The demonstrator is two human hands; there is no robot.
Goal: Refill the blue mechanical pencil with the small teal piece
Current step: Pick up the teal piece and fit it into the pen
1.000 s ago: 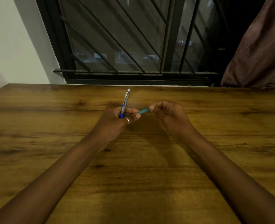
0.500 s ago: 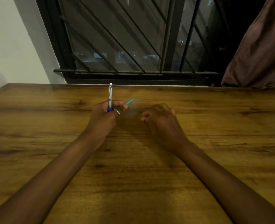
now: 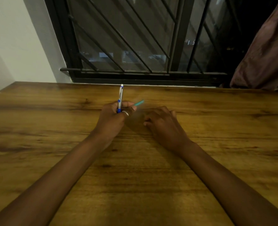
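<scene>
My left hand (image 3: 113, 118) grips the blue and silver mechanical pencil (image 3: 120, 97), which stands nearly upright out of the fist. The small teal piece (image 3: 139, 102) sticks out to the upper right from between the same hand's thumb and fingertips. A ring shows on one left finger. My right hand (image 3: 163, 123) rests palm down on the wooden table (image 3: 216, 128) just right of the left hand, its fingers curled loosely with nothing in them. A small gap separates the two hands.
A black barred window (image 3: 126, 46) runs along the table's far edge. A brownish curtain (image 3: 265, 54) hangs at the back right. A white wall (image 3: 12, 38) closes off the left side.
The teal piece passed from my right hand into my left hand, which now holds it with the pencil. My right hand let go and dropped onto the table.
</scene>
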